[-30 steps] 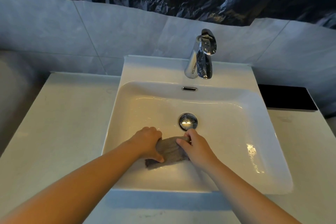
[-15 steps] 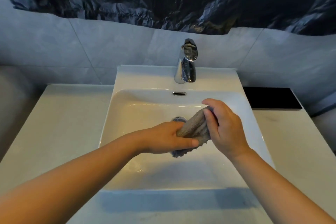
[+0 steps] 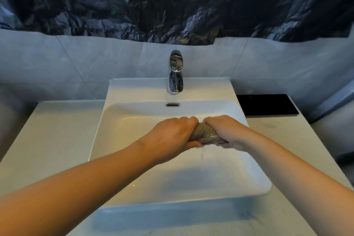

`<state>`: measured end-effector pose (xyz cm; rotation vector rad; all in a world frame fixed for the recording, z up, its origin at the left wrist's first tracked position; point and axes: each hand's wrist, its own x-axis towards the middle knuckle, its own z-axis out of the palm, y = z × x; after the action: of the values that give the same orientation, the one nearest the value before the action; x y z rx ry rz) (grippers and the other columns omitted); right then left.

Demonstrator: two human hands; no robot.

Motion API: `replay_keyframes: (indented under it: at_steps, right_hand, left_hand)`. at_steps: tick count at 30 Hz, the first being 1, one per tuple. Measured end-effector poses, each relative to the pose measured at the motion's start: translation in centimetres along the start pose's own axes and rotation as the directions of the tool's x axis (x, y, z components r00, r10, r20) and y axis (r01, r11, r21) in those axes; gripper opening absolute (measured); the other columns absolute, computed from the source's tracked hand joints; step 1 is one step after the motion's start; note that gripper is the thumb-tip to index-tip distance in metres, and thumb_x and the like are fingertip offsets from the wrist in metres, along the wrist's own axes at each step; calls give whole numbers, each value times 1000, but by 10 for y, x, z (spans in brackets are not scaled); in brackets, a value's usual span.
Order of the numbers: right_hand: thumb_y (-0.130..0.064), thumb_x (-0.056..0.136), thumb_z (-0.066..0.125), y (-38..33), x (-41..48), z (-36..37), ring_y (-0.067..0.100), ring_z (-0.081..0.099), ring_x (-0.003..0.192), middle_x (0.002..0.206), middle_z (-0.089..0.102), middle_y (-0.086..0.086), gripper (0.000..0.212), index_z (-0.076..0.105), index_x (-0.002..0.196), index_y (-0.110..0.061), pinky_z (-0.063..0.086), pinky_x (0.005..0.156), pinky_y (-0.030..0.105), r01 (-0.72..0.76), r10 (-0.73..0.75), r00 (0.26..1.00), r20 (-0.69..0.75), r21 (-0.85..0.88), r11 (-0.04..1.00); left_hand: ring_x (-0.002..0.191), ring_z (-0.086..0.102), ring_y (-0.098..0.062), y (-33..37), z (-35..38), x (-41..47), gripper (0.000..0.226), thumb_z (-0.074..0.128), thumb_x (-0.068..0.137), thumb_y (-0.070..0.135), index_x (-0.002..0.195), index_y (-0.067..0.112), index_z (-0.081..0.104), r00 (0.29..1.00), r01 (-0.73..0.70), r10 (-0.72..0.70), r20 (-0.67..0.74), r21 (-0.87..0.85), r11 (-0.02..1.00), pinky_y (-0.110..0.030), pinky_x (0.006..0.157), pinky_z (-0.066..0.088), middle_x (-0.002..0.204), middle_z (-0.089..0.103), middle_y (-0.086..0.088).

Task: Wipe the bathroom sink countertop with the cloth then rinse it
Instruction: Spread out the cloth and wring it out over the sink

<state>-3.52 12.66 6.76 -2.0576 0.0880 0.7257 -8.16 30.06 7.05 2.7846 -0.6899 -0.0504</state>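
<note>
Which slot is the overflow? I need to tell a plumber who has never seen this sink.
Start at the white sink basin and find the chrome faucet on its back ledge. Just below the faucet, on the basin's back wall, sits the overflow slot: a small chrome-rimmed oval, the only opening visible there.

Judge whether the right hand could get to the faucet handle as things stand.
Probably yes: nothing stands between the right hand and the faucet behind the basin. But its grip is shut on the cloth, so it must let go first.
</note>
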Motion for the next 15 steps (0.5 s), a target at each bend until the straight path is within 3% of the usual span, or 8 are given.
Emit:
replay_keyframes:
  at_steps: [2, 4, 6, 8, 10, 12, 15]
  right_hand:
    - [-34, 94, 46, 0, -2, -7, 11, 41, 38, 63, 54, 8, 30, 59, 81, -11, 27, 38, 18, -23, 22, 1000, 21, 98, 995]
    - [-42, 95, 49, 6, -4, -12, 12, 48, 49, 70, 59, 1, 30, 64, 94, -16, 37, 43, 22, 125, -113, 988, -104, 121, 985]
    - [-39, 96, 49, 15, -11, -12, 14, 53, 59, 87, 61, -3, 27, 62, 114, -24, 44, 49, 25, 313, -279, 936, -217, 144, 939]
    - [-35, 96, 50, 28, -20, -7, 15, 59, 71, 105, 61, -6, 29, 58, 123, -28, 48, 52, 26, 468, -408, 860, -305, 158, 869]
    - [-41, 95, 47, 40, -27, 1, 11, 58, 73, 113, 61, -9, 34, 60, 123, -26, 48, 51, 26, 579, -489, 777, -396, 145, 803]
    - [-50, 89, 39, 48, -28, 11, 12, 58, 72, 111, 63, -8, 47, 62, 119, -22, 46, 50, 25, 632, -501, 727, -469, 174, 755]
    - [-50, 86, 33, 47, -25, 27, 16, 62, 80, 103, 66, -2, 51, 62, 115, -18, 48, 52, 24, 647, -435, 726, -532, 316, 694]
  left_hand:
    - [75, 53, -20, 4, 2, 3, 37, 51, 89, 53, 103, 18, 49, 998, 57, -55, 28, -56, 997, -33, 63, 41, 92, 61, -2]
    - [71, 55, -15, 2, -2, 6, 31, 52, 90, 50, 99, 20, 55, 974, 213, -178, 140, -298, 930, -28, 62, 44, 85, 63, 1]
    - [60, 52, -12, -4, -7, 8, 30, 56, 90, 44, 95, 15, 59, 917, 391, -218, 335, -642, 659, -22, 56, 44, 75, 60, -2]
    - [57, 46, -13, -9, -9, 5, 37, 59, 89, 41, 107, 9, 59, 855, 514, -109, 507, -802, 303, -21, 53, 42, 78, 54, -8]
    - [57, 41, -12, -11, -7, 2, 45, 57, 87, 40, 119, 8, 54, 815, 576, 37, 578, -816, 49, -19, 51, 39, 77, 50, -5]
    - [58, 37, -10, -7, -6, 1, 46, 51, 90, 38, 125, 7, 50, 789, 606, 177, 588, -793, -68, -16, 50, 36, 74, 46, -1]
    - [59, 34, -8, -2, -11, 2, 42, 46, 93, 39, 123, 10, 51, 763, 628, 286, 579, -768, -120, -14, 51, 34, 75, 41, 0]
